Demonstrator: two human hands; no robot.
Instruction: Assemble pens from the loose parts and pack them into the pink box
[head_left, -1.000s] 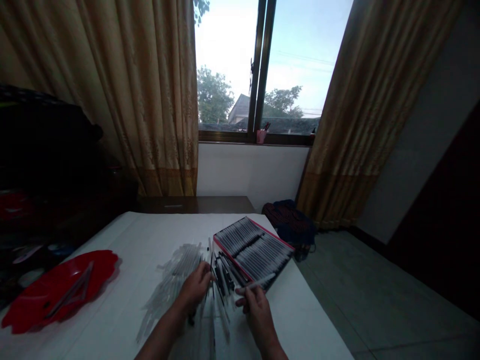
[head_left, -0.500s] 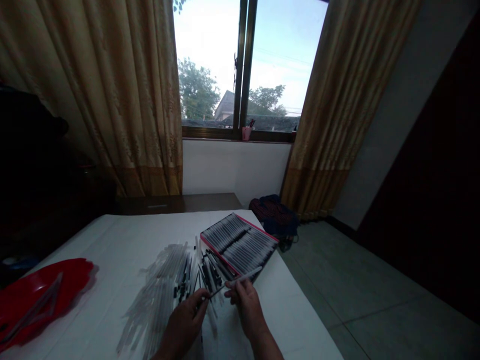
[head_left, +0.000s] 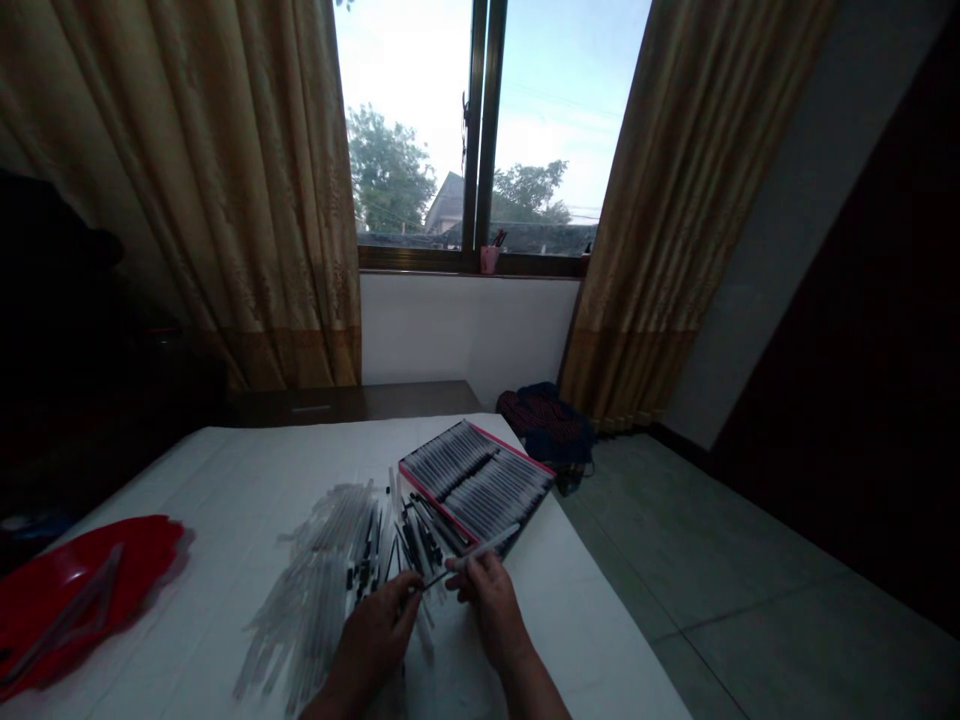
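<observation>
Between the fingertips of my left hand (head_left: 376, 625) is a thin dark pen refill (head_left: 435, 579). My right hand (head_left: 491, 605) pinches a clear pen barrel (head_left: 500, 540), which points up and to the right. The refill's far end meets the barrel's near end at my right fingers; how deep it sits inside I cannot tell. Just beyond the hands lie loose black and clear pen parts (head_left: 418, 535). A heap of clear tubes (head_left: 315, 570) spreads left of them. Behind my right hand, a pink-edged box (head_left: 424, 488) holds two rows of pens (head_left: 495, 490).
A red plastic dish (head_left: 142, 560) with a clear piece in it stands at the left on the white tabletop (head_left: 592, 640). The table's right edge drops to a tiled floor (head_left: 720, 580). Dark cloth (head_left: 547, 415) lies by the far right corner, below the window.
The camera view has shifted slightly. Both hands keep nearly the same pose, with the refill and the barrel still held end to end.
</observation>
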